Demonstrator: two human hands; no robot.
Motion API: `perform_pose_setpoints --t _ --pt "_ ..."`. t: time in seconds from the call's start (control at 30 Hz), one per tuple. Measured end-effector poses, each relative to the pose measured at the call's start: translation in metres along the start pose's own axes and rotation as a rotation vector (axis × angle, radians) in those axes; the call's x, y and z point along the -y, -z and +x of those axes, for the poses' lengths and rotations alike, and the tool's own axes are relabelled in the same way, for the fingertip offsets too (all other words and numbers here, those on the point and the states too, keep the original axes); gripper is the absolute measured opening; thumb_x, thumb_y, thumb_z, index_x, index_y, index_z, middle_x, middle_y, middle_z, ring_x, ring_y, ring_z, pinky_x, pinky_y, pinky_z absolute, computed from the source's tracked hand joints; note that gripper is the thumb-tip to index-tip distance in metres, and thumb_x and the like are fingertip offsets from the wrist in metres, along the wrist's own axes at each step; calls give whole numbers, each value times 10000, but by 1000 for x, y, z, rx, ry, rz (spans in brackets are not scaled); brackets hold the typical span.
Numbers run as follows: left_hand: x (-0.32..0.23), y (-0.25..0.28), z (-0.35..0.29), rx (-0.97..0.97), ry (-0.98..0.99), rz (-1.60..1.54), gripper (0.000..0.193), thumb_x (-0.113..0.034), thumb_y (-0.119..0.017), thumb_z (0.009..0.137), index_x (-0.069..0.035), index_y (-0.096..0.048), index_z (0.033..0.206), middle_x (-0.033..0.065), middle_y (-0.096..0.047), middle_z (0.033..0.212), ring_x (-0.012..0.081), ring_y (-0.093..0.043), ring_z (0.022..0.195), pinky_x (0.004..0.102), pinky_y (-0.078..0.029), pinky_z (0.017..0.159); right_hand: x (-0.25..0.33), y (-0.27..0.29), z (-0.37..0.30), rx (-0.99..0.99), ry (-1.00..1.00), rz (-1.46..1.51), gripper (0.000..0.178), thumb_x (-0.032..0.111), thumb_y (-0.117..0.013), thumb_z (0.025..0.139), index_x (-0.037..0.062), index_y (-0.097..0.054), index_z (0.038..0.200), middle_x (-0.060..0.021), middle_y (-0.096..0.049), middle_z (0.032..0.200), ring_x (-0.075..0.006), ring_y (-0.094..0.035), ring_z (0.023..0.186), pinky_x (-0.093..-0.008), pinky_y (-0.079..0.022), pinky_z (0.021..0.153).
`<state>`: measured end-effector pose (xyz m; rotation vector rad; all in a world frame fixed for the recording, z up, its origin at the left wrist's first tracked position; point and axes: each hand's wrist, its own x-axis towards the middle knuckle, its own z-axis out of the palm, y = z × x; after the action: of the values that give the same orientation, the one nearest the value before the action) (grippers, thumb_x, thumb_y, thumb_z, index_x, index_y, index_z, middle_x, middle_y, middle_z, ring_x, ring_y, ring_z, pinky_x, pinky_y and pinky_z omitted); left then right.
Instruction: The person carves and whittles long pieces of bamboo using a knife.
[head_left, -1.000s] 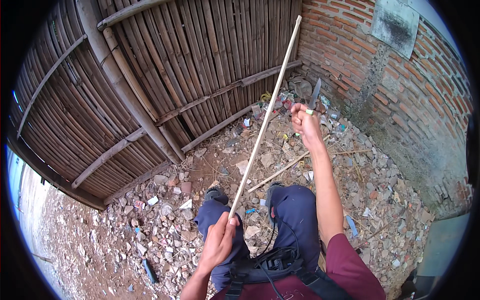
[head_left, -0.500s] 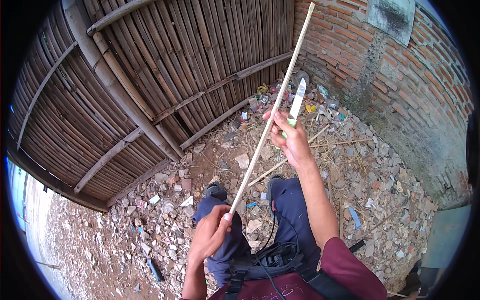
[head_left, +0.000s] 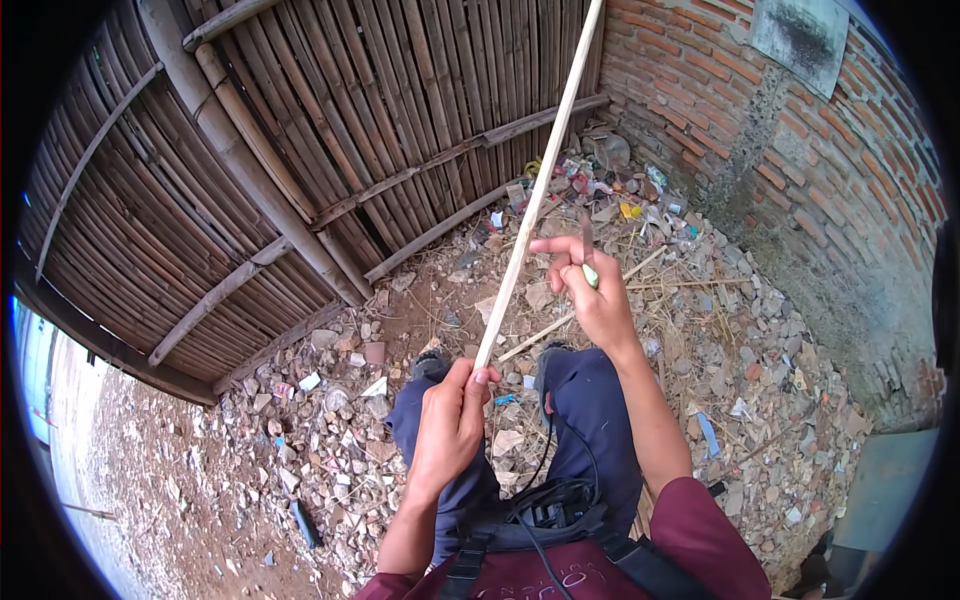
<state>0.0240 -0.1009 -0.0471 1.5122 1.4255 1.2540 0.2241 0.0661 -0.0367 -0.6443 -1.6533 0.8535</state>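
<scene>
A long pale wooden strip (head_left: pixel 541 190), likely bamboo, slants up and away past the top of the view. My left hand (head_left: pixel 452 415) is closed round its near end, thumb along the top. Beside the strip's middle is my right hand (head_left: pixel 597 300), its index finger stretched out to the strip; I cannot tell whether the fingertip touches it. That hand holds a knife by its light green handle (head_left: pixel 591 275). The blade (head_left: pixel 587 238) points up and away, seen nearly edge-on and a little blurred.
A bamboo slat wall (head_left: pixel 400 90) rises at the left and ahead, meeting a brick wall (head_left: pixel 690 90) at the right. Stones and litter cover the ground (head_left: pixel 340 430). Another thin strip (head_left: pixel 540 337) lies beyond my knees. A dark bottle-like object (head_left: pixel 306 524) lies at the lower left.
My left hand has moved up and away with the strip, whose far end has left the view. My right hand has let go of the strip and turned the knife, its index finger now extended.
</scene>
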Motion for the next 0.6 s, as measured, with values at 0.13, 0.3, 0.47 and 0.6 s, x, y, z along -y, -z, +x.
perform_pose_setpoints --t 0.13,0.3,0.47,0.6 --pt "-11 -4 4 -42 13 71 229 -160 -519 1165 -3 -678 1113 -39 -487 671 41 -415 564 259 -344 527 2 -16 -16 -39 177 -578 222 -13 -607 889 56 -762 1032 -113 -725 850 -298 -721 719 -434 -539 649" --pt "-27 -12 4 -138 -93 206 188 -116 -599 1115 7 -728 1174 27 -584 716 90 -450 615 303 -368 563 5 -24 -24 -52 123 -748 205 -26 -660 807 78 -741 964 -97 -753 925 -368 -724 734 -485 -543 642" --pt "-29 -12 2 -120 -48 169 197 -108 -622 1104 9 -739 1211 22 -615 746 70 -456 655 278 -367 582 4 -20 -21 -144 174 -813 216 -18 -687 765 85 -729 950 -78 -749 899 -355 -726 725 -470 -532 617" --pt "-41 -13 -3 -99 25 167 205 -120 -631 1104 15 -734 1219 17 -635 780 55 -483 689 245 -381 611 1 -14 -15 -223 198 -788 198 -10 -701 767 82 -724 941 -70 -740 867 -356 -722 717 -474 -525 612"
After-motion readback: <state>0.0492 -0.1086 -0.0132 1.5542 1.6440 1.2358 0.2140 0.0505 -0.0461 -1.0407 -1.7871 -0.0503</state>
